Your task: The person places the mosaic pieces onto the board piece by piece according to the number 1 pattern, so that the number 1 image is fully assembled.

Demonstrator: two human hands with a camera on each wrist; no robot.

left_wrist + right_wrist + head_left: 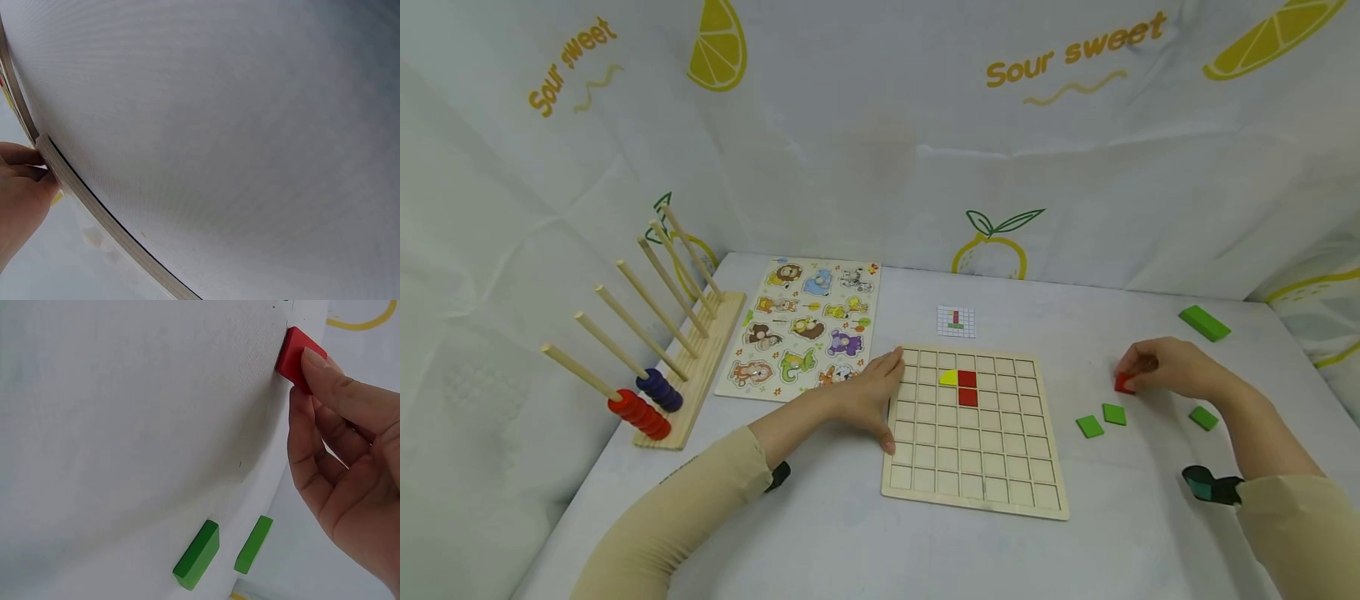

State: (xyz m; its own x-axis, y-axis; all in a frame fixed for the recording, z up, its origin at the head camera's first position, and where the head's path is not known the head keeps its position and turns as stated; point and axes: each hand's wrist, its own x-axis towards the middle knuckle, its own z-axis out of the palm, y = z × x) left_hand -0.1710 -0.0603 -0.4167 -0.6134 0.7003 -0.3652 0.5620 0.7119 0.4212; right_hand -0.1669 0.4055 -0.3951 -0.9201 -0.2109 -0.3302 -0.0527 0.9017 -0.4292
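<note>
My right hand (1172, 368) pinches a red square tile (292, 355) between thumb and fingers at the right side of the table, with the tile low by the tabletop. My left hand (865, 400) rests at the left edge of a wooden grid board (972, 462), its fingers and thumb touching that edge. Two red tiles (967, 397) sit one above the other on the grid, a yellow rounded piece (950, 378) left of the upper one. Two green square tiles (1090, 427) lie between the board and my right hand; another green tile (1203, 418) is below that hand.
Behind the board lies a small card (956, 322) with a coloured grid pattern. A long green block (1205, 323) is at the far right. To the left are an animal puzzle board (807, 327) and a wooden peg stand (696, 367) with red and purple rings.
</note>
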